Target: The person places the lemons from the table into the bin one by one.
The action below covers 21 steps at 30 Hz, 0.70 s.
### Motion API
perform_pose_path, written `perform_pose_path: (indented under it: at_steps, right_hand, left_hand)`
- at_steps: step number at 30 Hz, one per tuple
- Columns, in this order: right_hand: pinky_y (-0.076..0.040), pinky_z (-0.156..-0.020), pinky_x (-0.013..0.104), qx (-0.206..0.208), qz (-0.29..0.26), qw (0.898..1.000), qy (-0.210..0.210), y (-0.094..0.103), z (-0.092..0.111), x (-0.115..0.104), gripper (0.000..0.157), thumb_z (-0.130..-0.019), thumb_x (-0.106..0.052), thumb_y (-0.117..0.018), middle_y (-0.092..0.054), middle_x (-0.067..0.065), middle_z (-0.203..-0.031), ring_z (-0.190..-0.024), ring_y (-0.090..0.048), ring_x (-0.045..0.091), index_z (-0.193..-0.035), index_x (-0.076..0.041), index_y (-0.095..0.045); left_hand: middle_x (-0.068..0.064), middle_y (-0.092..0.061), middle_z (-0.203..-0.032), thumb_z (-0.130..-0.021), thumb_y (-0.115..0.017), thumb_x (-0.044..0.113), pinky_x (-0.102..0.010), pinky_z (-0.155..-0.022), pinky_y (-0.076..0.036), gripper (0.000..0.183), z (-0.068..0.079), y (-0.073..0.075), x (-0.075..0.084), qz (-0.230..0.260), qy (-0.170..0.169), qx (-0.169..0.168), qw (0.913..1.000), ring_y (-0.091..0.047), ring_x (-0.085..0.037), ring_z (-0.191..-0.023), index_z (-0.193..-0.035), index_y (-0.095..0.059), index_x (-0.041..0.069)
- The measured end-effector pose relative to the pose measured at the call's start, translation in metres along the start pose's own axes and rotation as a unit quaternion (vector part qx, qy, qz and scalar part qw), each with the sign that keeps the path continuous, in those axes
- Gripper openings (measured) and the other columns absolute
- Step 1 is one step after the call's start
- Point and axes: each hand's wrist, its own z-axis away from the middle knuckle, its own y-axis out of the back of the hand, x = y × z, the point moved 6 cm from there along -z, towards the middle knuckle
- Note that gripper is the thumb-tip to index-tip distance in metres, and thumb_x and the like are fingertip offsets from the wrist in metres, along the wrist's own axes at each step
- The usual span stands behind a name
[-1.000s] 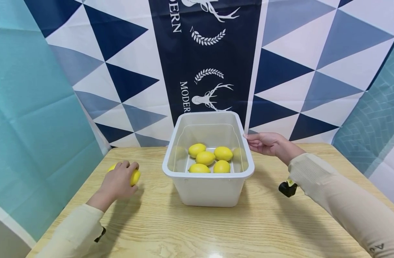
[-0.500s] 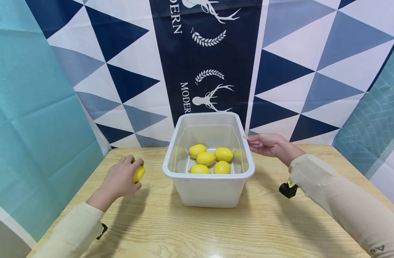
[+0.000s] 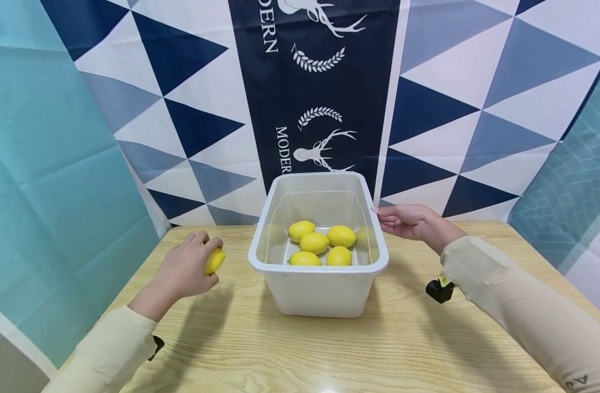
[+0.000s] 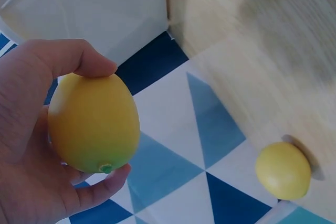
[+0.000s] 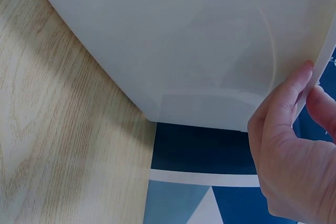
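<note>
My left hand (image 3: 189,267) holds a yellow lemon (image 3: 214,261) above the table, left of a white plastic bin (image 3: 319,292). In the left wrist view this lemon (image 4: 94,121) sits between thumb and fingers, its greenish stem end showing. A second lemon (image 4: 283,170) lies on the table there; from the head view my left hand hides it. My right hand (image 3: 410,222) pinches the bin's right rim, thumb on top and fingers beneath it, as the right wrist view shows with the hand (image 5: 294,140) at the rim. Inside the bin lie several lemons (image 3: 314,243).
The bin stands on a light wooden table (image 3: 280,355), close to a patterned cloth backdrop (image 3: 319,82) at the far edge. A teal cloth (image 3: 59,191) hangs on the left side, another teal cloth (image 3: 565,180) on the right.
My left hand has lifted the lemon and shifted a little to the right, toward the bin. The right hand and the bin stay in place.
</note>
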Motion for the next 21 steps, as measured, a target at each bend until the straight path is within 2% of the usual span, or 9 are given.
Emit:
perform_pose_path:
  at_steps: [10, 21]
  right_hand:
    - [-0.059, -0.077, 0.02, -0.004, 0.0, 1.0, 0.0, -0.001, 0.0, 0.0, 0.017, -0.095, -0.012, -0.061, -0.075, 0.001, -0.08, -0.076, -0.072, 0.009, -0.08, -0.01, -0.07]
    - [-0.058, -0.076, 0.017, -0.023, 0.009, 1.0, -0.002, -0.003, -0.002, -0.001, 0.027, -0.1, -0.011, -0.051, -0.074, 0.0, -0.078, -0.074, -0.07, 0.006, -0.08, -0.009, -0.07]
  left_hand:
    - [-0.009, -0.055, -0.095, -0.067, -0.075, 0.017, -0.029, -0.055, -0.039, 0.045, -0.004, 0.013, 0.005, -0.003, -0.006, -0.001, 1.0, -0.047, -0.021, -0.08, -0.109, -0.061, 0.01]
    - [-0.01, -0.058, -0.097, -0.067, -0.075, 0.019, -0.029, -0.057, -0.04, 0.045, -0.011, 0.026, 0.01, -0.017, -0.02, 0.007, 0.9996, -0.047, -0.021, -0.08, -0.11, -0.063, 0.012]
